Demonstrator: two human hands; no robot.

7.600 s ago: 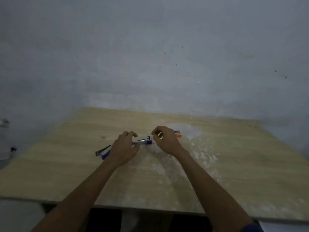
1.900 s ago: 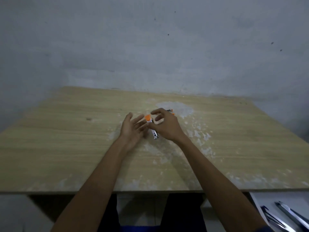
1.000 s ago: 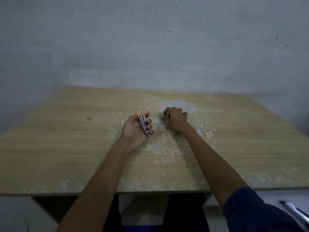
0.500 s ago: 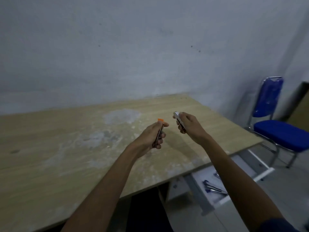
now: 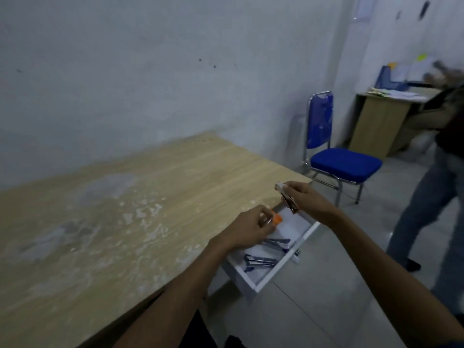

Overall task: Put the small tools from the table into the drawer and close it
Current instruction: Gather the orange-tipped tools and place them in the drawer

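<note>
A white drawer (image 5: pixel 275 272) stands pulled out under the right end of the wooden table (image 5: pixel 125 209). Two purple-and-metal tools lie in it, one (image 5: pixel 258 261) near the front, another (image 5: pixel 277 242) behind it. My left hand (image 5: pixel 247 231) hovers over the drawer's inner edge, shut on a small metal tool with an orange end (image 5: pixel 351 218). My right hand (image 5: pixel 305 198) is higher, over the drawer's far end, and grips a small metal tool (image 5: pixel 286 198) that points down.
A blue chair (image 5: pixel 334 156) stands to the right of the table near the wall. A person in jeans (image 5: pixel 431 197) stands at the right edge. Behind is a wooden desk (image 5: pixel 381 126) with papers. Tiled floor lies below the drawer.
My view has swung right and down, so the open drawer shows in full. Both hands have carried their tools from above the tabletop to over the drawer.
</note>
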